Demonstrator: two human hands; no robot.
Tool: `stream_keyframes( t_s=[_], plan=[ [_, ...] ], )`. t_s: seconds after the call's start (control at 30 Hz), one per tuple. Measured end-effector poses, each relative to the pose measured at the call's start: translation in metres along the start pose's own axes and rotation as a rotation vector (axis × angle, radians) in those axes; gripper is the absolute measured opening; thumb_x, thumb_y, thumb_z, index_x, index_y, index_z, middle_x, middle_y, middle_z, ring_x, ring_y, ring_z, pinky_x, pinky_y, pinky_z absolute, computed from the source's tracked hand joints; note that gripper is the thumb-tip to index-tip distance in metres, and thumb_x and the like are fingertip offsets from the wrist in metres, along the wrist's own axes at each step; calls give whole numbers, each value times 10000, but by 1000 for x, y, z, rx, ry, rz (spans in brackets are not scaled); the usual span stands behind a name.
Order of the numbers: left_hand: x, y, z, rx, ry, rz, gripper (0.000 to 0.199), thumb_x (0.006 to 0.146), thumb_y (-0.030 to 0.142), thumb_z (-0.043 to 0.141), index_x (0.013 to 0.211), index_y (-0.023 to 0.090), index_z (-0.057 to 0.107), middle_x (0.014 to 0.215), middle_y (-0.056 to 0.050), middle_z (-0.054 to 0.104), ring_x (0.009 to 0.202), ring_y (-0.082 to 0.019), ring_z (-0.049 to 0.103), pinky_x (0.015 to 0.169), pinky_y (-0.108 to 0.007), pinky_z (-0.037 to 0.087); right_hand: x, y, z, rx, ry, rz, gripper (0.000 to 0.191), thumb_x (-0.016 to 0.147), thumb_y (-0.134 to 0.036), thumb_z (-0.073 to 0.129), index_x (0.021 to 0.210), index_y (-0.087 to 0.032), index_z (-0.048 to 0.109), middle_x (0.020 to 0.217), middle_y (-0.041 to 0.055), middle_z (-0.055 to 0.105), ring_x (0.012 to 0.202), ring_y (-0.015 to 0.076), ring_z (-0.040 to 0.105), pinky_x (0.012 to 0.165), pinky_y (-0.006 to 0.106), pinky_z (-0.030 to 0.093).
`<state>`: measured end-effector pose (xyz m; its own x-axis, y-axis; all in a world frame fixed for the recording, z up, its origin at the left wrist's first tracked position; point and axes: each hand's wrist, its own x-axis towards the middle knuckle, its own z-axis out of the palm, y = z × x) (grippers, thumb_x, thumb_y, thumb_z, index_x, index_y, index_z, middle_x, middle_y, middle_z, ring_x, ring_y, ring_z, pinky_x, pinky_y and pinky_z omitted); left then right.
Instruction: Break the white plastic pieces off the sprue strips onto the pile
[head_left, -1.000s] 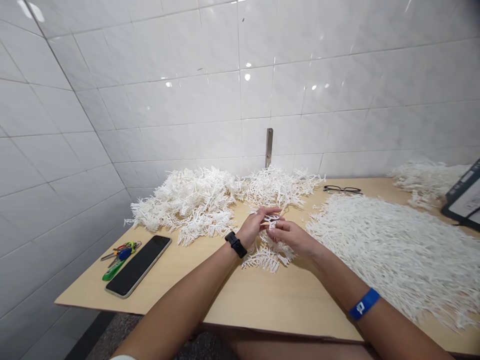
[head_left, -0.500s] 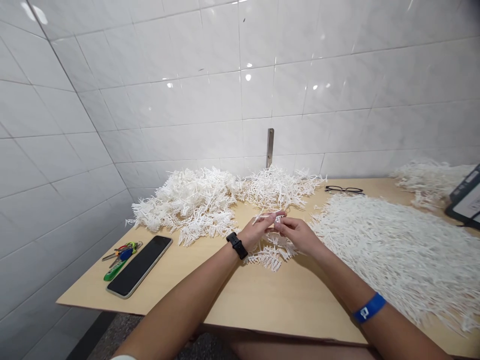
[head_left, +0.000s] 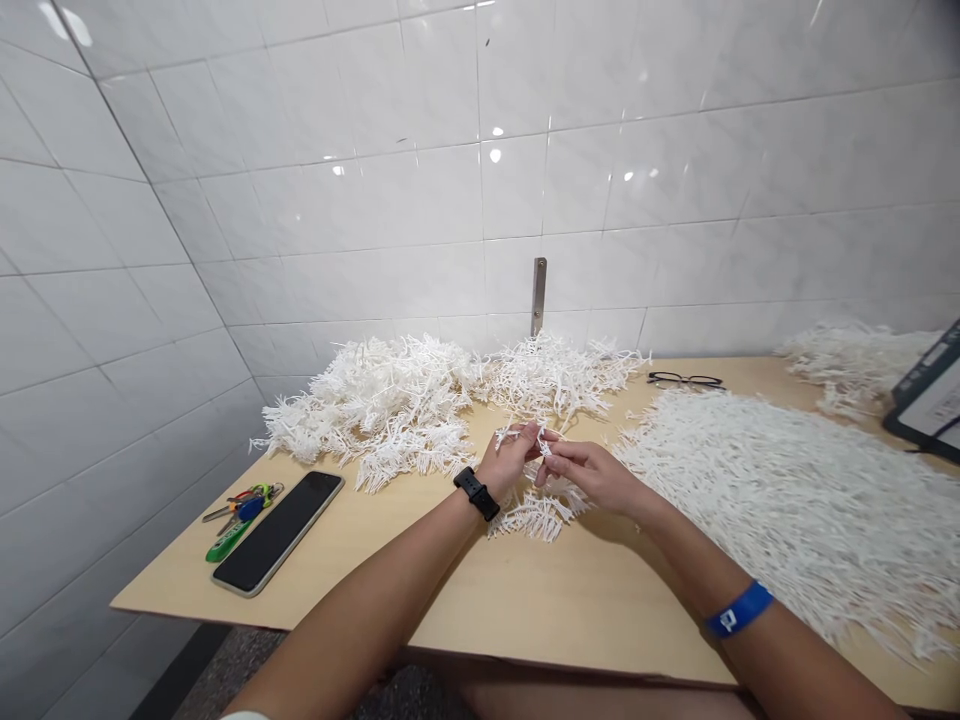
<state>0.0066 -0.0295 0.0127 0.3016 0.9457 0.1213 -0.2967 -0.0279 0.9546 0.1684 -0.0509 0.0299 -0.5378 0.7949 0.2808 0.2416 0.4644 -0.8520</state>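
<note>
My left hand [head_left: 510, 460], with a black watch on its wrist, is closed on a white branched plastic piece [head_left: 544, 440]. Thumb and fingers of my right hand [head_left: 589, 472] pinch the lower end of that same piece. Both hands hover over a small heap of white branched pieces [head_left: 536, 515] on the table. Behind them lie a large tangled pile of these pieces [head_left: 397, 395] and a smaller pile [head_left: 559, 370]. To the right spreads a wide layer of slim loose white pieces [head_left: 795, 490].
A phone [head_left: 279, 533] and a bunch of keys [head_left: 244, 510] lie at the table's left. Eyeglasses [head_left: 686, 380] rest near the tiled wall. At the far right are another white pile [head_left: 851, 365] and a dark-edged object [head_left: 934, 400]. A metal strip [head_left: 538, 295] stands against the wall.
Both hands have shifted slightly and the fingers have moved apart a little. The white piece between them now shows more, pointing downward toward my right fingertips.
</note>
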Motion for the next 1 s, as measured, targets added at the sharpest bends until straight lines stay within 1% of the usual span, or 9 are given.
stream_keyframes(
  t_s=[0.1, 0.23, 0.37, 0.47, 0.57, 0.63, 0.73, 0.87, 1.0],
  plan=[
    [0, -1, 1, 31, 14, 27, 531, 710, 624, 662, 827, 106, 674, 782, -93, 675, 766, -181, 644, 843, -351, 478, -2, 1, -5, 22, -40, -3, 419, 870, -527, 506, 800, -197, 753, 940, 96, 706, 1297, 316, 407, 1029, 423, 308],
    [1, -6, 0, -6, -27, -39, 565, 695, 644, 662, 848, 100, 652, 719, -74, 661, 659, -163, 635, 753, -334, 494, -3, 4, -8, 14, -84, 0, 465, 875, -554, 490, 807, -184, 762, 887, 90, 708, 1099, 294, 550, 975, 403, 355],
    [3, -10, 0, -31, -30, -62, 560, 688, 631, 676, 848, 96, 639, 664, -58, 650, 612, -155, 626, 690, -306, 488, -4, 4, -11, 20, -112, -22, 493, 883, -566, 472, 822, -172, 761, 860, 83, 706, 1027, 255, 571, 944, 354, 371],
    [7, -10, -5, -53, -71, -100, 504, 711, 587, 684, 807, 96, 624, 614, -46, 632, 585, -142, 615, 635, -272, 475, -5, 2, -10, 9, -129, -21, 512, 887, -576, 459, 826, -164, 757, 780, 71, 686, 873, 216, 584, 832, 314, 410],
    [12, -6, -14, -119, 31, -103, 419, 779, 526, 651, 700, 125, 562, 486, 22, 534, 426, -65, 475, 508, -209, 408, -5, -3, 1, -14, -128, -41, 495, 883, -571, 471, 819, -168, 750, 733, 50, 643, 697, 167, 541, 687, 280, 404],
    [15, -1, -19, -149, 127, -50, 383, 822, 487, 623, 705, 129, 551, 477, 41, 515, 390, -38, 415, 480, -187, 380, -3, -5, 12, -7, -76, -73, 465, 888, -550, 475, 804, -175, 737, 744, 45, 634, 695, 163, 539, 680, 281, 403],
    [15, 5, -19, -145, 89, -12, 372, 849, 485, 592, 830, 113, 604, 662, -41, 656, 537, -84, 571, 565, -213, 448, 2, -1, 20, 78, 117, -61, 431, 884, -536, 486, 757, -178, 690, 777, 52, 657, 749, 185, 576, 738, 311, 429],
    [11, 8, -13, -112, 1, -5, 415, 844, 513, 585, 953, 118, 650, 955, -126, 713, 817, -172, 664, 790, -305, 490, 3, 13, 4, 155, 380, -23, 404, 829, -575, 551, 721, -195, 639, 776, 60, 660, 781, 208, 594, 777, 352, 459],
    [10, 7, -16, 13, -22, -1, 441, 817, 519, 616, 1035, 138, 667, 1089, -131, 689, 849, -152, 628, 797, -292, 454, 0, 20, -14, 139, 427, -34, 397, 826, -581, 555, 749, -203, 647, 825, 70, 662, 790, 204, 583, 783, 359, 461]
  ],
)
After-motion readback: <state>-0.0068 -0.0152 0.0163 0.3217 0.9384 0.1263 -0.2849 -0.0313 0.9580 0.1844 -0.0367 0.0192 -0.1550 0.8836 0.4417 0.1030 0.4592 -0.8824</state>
